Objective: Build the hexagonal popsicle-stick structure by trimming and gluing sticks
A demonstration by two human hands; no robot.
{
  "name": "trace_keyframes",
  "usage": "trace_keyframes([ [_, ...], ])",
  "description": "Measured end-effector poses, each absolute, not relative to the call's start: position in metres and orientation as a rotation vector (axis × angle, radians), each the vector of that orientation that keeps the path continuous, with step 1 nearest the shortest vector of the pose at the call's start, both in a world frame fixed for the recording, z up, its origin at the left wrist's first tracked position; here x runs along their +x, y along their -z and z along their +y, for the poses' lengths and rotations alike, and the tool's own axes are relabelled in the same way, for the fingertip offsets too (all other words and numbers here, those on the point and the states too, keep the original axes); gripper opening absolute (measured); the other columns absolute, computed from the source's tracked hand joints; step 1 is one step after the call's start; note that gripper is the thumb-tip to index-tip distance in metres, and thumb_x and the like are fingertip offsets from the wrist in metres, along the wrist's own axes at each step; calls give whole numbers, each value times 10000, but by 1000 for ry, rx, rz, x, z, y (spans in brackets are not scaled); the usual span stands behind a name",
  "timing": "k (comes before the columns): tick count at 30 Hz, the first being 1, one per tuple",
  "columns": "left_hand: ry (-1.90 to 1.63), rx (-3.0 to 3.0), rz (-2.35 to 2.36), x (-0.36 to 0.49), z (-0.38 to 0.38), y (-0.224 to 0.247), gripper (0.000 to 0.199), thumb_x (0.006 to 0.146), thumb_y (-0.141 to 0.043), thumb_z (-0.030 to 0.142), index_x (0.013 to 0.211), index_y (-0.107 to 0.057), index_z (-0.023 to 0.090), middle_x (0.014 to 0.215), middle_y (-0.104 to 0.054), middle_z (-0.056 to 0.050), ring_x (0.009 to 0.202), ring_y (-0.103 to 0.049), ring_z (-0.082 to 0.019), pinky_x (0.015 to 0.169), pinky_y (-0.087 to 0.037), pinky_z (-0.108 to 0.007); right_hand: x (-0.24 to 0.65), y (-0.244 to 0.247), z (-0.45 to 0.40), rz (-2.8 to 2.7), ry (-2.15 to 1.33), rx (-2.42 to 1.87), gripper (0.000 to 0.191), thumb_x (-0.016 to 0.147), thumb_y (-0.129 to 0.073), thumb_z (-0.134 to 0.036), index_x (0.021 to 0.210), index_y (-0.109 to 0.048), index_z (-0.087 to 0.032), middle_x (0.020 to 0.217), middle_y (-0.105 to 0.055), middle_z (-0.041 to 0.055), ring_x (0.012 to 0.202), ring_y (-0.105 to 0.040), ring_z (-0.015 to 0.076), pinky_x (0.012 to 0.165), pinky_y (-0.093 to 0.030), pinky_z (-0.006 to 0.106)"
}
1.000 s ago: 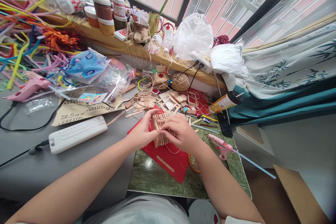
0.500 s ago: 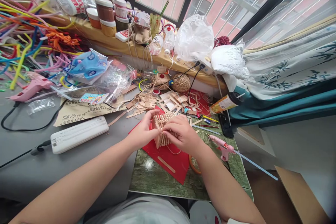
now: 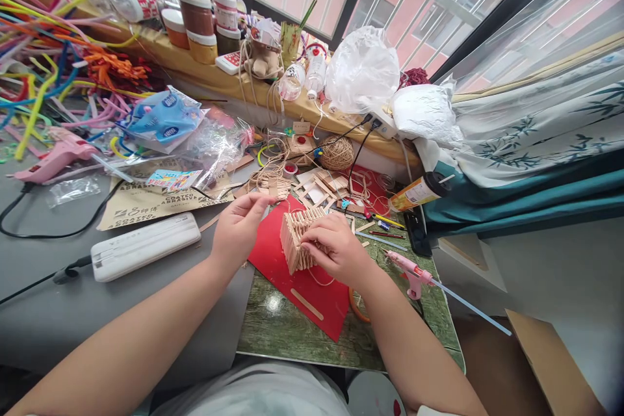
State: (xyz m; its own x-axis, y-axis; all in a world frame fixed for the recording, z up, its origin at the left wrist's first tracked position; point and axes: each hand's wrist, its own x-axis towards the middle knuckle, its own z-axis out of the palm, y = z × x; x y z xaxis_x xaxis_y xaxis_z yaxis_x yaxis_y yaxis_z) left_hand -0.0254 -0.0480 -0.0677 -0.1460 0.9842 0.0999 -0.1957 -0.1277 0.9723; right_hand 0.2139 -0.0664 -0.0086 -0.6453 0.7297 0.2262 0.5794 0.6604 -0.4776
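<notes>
The box (image 3: 294, 244) of thin sticks sits on the red sheet (image 3: 334, 312), near its top end, on the desk (image 3: 270, 331). The two hands are apart. The right hand (image 3: 341, 250) has its finger and thumb tips pressed on the box – the left hand (image 3: 234, 231) is up beside the box, not touching it. Its finger and thumb tips are close together, but I cannot tell if a tiny thing is between them.

The right hand should press just enough to keep the box from sliding on the sheet. The sticks look thin, with gaps between them, so a hard squeeze could bend or crack one. It seems best to use small, slow pinches and keep the left hand low and close – then it can help if the box tips.

A string (image 3: 322, 283) curls on the sheet by the box, and it could snag on a finger. A loose stick (image 3: 307, 304) lies lower on the sheet. The glue gun (image 3: 413, 271) is to the right of the sheet; its tip may be hot, so the right arm should keep off it.
</notes>
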Motion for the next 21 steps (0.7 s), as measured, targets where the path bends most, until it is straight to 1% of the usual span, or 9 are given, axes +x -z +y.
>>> trace_keyframes([
  [3,-1514,949,1119,-29,-40,73,400,994,-684,587,940,-767,200,1041,-772,-70,1026,-706,-210,1043,-537,-364,214,9,-66,-2470,-517,-1037,79,1057,-629,-241,1062,-706,-255,1041,-769,46,1048,-649,233,1020,-387,470],
  [5,-1484,962,1100,-29,-39,74,372,967,-731,568,996,-771,199,1068,-781,-72,991,-715,-197,1001,-550,-348,213,9,-66,-2466,-522,-1032,86,1058,-621,-234,1059,-705,-253,1050,-772,47,1053,-650,233,1022,-386,473],
  [7,-1422,1043,1097,-30,-41,71,371,909,-813,525,1098,-786,207,1084,-802,-77,916,-722,-192,905,-567,-331,213,9,-67,-2459,-526,-1024,94,1061,-611,-232,1064,-703,-253,1058,-773,50,1064,-653,236,1020,-386,477],
  [9,-1372,1165,1145,-32,-46,68,348,891,-834,511,1061,-809,209,927,-803,-55,757,-686,-174,753,-549,-306,214,9,-68,-2453,-525,-1021,93,1064,-609,-242,1071,-701,-254,1067,-774,54,1078,-658,240,1019,-387,481],
  [11,-1362,1342,1211,-35,-49,64,304,947,-770,513,914,-813,213,714,-726,-18,625,-607,-153,644,-491,-294,214,9,-68,-2451,-518,-1020,82,1062,-619,-251,1073,-700,-255,1069,-774,54,1084,-662,242,1017,-389,481],
  [13,-1356,1617,1151,-38,-50,61,305,1016,-680,467,872,-805,228,694,-711,-21,658,-630,-166,678,-504,-309,214,9,-68,-2453,-505,-1011,77,1059,-626,-246,1072,-700,-257,1069,-775,50,1083,-664,241,1015,-392,480],
  [15,-1316,1929,933,-39,-49,59,228,1037,-640,380,975,-820,255,890,-802,-60,853,-728,-207,839,-561,-359,214,9,-67,-2450,-495,-1000,83,1059,-622,-239,1080,-699,-259,1075,-775,49,1084,-666,240,1019,-396,481],
  [17,-1288,2158,715,-40,-48,59,189,1017,-654,296,1121,-813,292,1074,-837,-69,1022,-759,-232,968,-569,-401,214,10,-67,-2449,-491,-999,94,1059,-617,-240,1097,-700,-263,1087,-773,53,1082,-666,241,1021,-401,482],
  [21,-1445,2304,642,-40,-53,61,345,952,-710,186,1268,-752,317,1071,-850,-35,995,-762,-218,924,-586,-374,214,9,-68,-2450,-504,-1005,104,1055,-625,-230,1112,-705,-265,1084,-768,44,1084,-665,235,1018,-400,473],
])
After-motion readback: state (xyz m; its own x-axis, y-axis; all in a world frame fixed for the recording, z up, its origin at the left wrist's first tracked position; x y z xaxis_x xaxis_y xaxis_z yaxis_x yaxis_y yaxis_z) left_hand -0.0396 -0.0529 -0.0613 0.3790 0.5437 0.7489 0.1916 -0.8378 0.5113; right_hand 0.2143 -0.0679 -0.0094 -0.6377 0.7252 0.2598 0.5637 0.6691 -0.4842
